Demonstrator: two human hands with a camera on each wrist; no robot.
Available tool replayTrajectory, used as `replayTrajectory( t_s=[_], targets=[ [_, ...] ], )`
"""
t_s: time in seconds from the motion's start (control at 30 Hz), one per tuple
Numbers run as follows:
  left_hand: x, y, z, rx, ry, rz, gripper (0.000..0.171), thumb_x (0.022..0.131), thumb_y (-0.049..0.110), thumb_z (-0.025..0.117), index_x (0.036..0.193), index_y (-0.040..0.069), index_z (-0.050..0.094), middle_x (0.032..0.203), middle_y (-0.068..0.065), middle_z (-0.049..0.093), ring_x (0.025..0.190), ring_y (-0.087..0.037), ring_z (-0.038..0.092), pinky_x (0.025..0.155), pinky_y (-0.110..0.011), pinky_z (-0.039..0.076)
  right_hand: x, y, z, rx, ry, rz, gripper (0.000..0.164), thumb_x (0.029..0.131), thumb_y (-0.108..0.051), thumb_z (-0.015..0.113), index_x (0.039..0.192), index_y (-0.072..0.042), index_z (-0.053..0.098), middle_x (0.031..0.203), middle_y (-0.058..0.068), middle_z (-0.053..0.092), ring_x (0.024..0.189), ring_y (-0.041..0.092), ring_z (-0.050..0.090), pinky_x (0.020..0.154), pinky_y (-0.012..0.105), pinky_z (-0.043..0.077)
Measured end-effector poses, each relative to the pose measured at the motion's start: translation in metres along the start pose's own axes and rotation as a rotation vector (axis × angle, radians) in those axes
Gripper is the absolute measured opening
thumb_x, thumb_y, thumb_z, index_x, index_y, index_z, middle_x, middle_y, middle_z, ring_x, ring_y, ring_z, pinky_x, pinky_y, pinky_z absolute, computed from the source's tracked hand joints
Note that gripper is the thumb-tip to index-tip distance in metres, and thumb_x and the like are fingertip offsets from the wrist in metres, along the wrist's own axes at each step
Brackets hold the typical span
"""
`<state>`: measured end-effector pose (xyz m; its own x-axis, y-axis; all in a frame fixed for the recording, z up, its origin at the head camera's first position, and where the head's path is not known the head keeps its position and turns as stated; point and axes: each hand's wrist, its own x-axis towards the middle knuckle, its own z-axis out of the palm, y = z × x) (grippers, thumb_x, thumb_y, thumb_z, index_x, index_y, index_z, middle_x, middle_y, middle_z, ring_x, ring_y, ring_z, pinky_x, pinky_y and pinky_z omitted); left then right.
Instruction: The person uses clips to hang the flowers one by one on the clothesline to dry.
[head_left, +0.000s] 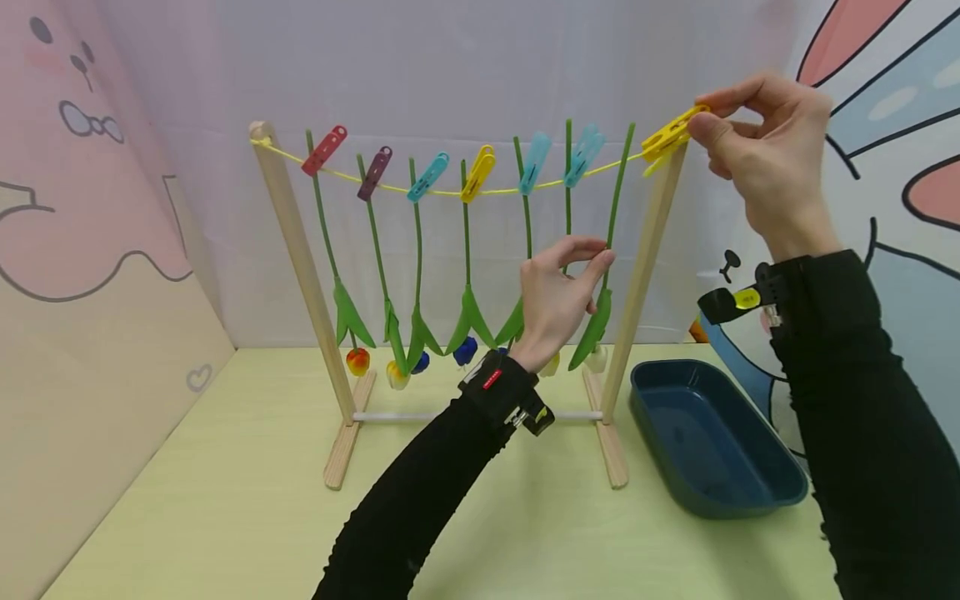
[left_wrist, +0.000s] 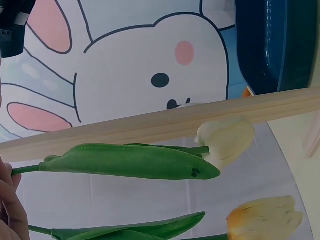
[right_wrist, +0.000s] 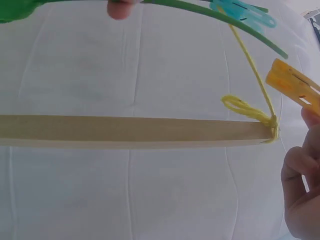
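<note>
My left hand (head_left: pixel 558 292) pinches the green stem of an artificial white tulip (left_wrist: pixel 227 142), hanging bloom down beside the right post. Its stem top (head_left: pixel 621 179) reaches above the yellow string (head_left: pixel 506 192), with no clothespin on it. Near the top of that post, my right hand (head_left: pixel 780 154) holds a yellow clothespin (head_left: pixel 670 135) between thumb and fingers. In the right wrist view this clothespin (right_wrist: pixel 295 84) is apart from the stem's end and the string. Whether its jaws are spread cannot be made out.
Several upside-down tulips hang along the string from red, purple, blue and yellow clothespins (head_left: pixel 478 173). A wooden stand (head_left: pixel 303 242) carries the string, knotted at the right post. A dark blue basin (head_left: pixel 705 442) stands on the pale table (head_left: pixel 225 475) at right.
</note>
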<state>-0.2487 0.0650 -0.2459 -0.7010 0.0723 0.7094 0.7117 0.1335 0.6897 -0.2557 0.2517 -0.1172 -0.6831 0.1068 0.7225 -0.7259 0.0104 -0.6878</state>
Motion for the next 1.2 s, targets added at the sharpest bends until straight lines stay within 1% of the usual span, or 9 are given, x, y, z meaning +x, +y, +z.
replayTrajectory(
  t_s=[0.17, 0.33, 0.47, 0.63, 0.7, 0.77, 0.87, 1.03, 1.2],
  targets=[
    [0.005, 0.0, 0.002, 0.032, 0.011, -0.011, 0.021, 0.096, 0.013, 0.069, 0.113, 0.001, 0.071, 0.105, -0.015, 0.077, 0.042, -0.015, 0.057, 0.045, -0.021, 0.045, 0.007, -0.003, 0.004, -0.109, -0.031, 0.047, 0.009, 0.088, -0.005, 0.075, 0.096, -0.006, 0.078, 0.096, -0.001, 0.07, 0.062, 0.009, 0.065, 0.061, 0.013, 0.047],
    [0.007, -0.002, 0.002, 0.047, 0.014, -0.015, 0.02, 0.096, 0.012, 0.069, 0.112, 0.0, 0.072, 0.105, -0.016, 0.077, 0.043, -0.017, 0.058, 0.046, -0.019, 0.047, 0.01, -0.002, 0.008, -0.201, -0.053, 0.058, 0.009, 0.089, -0.006, 0.074, 0.096, -0.008, 0.079, 0.092, -0.005, 0.069, 0.055, 0.01, 0.055, 0.058, 0.014, 0.043],
    [0.008, -0.002, 0.002, 0.055, 0.015, -0.018, 0.02, 0.096, 0.012, 0.069, 0.111, 0.0, 0.072, 0.104, -0.015, 0.078, 0.043, -0.018, 0.059, 0.046, -0.019, 0.046, 0.011, -0.002, 0.009, -0.242, -0.044, 0.072, 0.009, 0.089, -0.007, 0.074, 0.094, -0.011, 0.079, 0.09, -0.007, 0.069, 0.052, 0.01, 0.05, 0.057, 0.015, 0.041],
    [0.01, -0.002, 0.002, 0.063, 0.008, -0.023, 0.019, 0.096, 0.012, 0.069, 0.111, 0.001, 0.072, 0.104, -0.015, 0.078, 0.043, -0.017, 0.059, 0.046, -0.018, 0.045, 0.01, -0.001, 0.011, -0.251, -0.022, 0.082, 0.012, 0.09, -0.006, 0.073, 0.089, -0.016, 0.08, 0.089, -0.007, 0.068, 0.052, 0.011, 0.048, 0.056, 0.016, 0.039],
    [0.01, -0.002, 0.002, 0.072, 0.005, -0.025, 0.019, 0.096, 0.013, 0.069, 0.112, 0.001, 0.072, 0.105, -0.014, 0.078, 0.043, -0.016, 0.059, 0.046, -0.018, 0.044, 0.01, -0.001, 0.012, -0.272, -0.028, 0.083, 0.012, 0.09, -0.006, 0.073, 0.089, -0.016, 0.08, 0.09, -0.007, 0.068, 0.054, 0.012, 0.047, 0.056, 0.016, 0.038],
    [0.01, -0.002, 0.002, 0.077, 0.003, -0.029, 0.019, 0.096, 0.013, 0.069, 0.112, 0.002, 0.072, 0.105, -0.014, 0.078, 0.043, -0.016, 0.059, 0.046, -0.018, 0.044, 0.009, 0.0, 0.013, -0.301, -0.042, 0.086, 0.01, 0.091, -0.008, 0.072, 0.092, -0.014, 0.079, 0.091, -0.007, 0.067, 0.056, 0.013, 0.046, 0.056, 0.017, 0.038],
    [0.011, -0.002, 0.001, 0.074, 0.003, -0.033, 0.019, 0.096, 0.013, 0.069, 0.111, 0.001, 0.072, 0.104, -0.014, 0.078, 0.043, -0.016, 0.058, 0.046, -0.018, 0.044, 0.009, 0.0, 0.014, -0.341, -0.061, 0.103, 0.008, 0.092, -0.01, 0.072, 0.097, -0.01, 0.079, 0.092, -0.008, 0.065, 0.064, 0.014, 0.047, 0.057, 0.017, 0.038],
    [0.012, -0.003, 0.001, 0.073, -0.005, -0.034, 0.018, 0.096, 0.013, 0.069, 0.11, 0.002, 0.073, 0.104, -0.014, 0.078, 0.042, -0.017, 0.057, 0.046, -0.019, 0.044, 0.008, 0.0, 0.017, -0.379, -0.08, 0.128, 0.015, 0.092, -0.013, 0.072, 0.104, -0.005, 0.077, 0.094, -0.01, 0.065, 0.08, 0.014, 0.052, 0.06, 0.015, 0.043],
    [0.013, -0.003, 0.001, 0.092, -0.006, -0.031, 0.019, 0.096, 0.014, 0.069, 0.111, 0.003, 0.073, 0.105, -0.013, 0.078, 0.042, -0.016, 0.057, 0.047, -0.018, 0.044, 0.007, -0.001, 0.018, -0.418, -0.099, 0.137, 0.015, 0.093, -0.015, 0.072, 0.106, -0.01, 0.078, 0.095, -0.013, 0.065, 0.084, 0.014, 0.053, 0.062, 0.013, 0.046]
  ],
)
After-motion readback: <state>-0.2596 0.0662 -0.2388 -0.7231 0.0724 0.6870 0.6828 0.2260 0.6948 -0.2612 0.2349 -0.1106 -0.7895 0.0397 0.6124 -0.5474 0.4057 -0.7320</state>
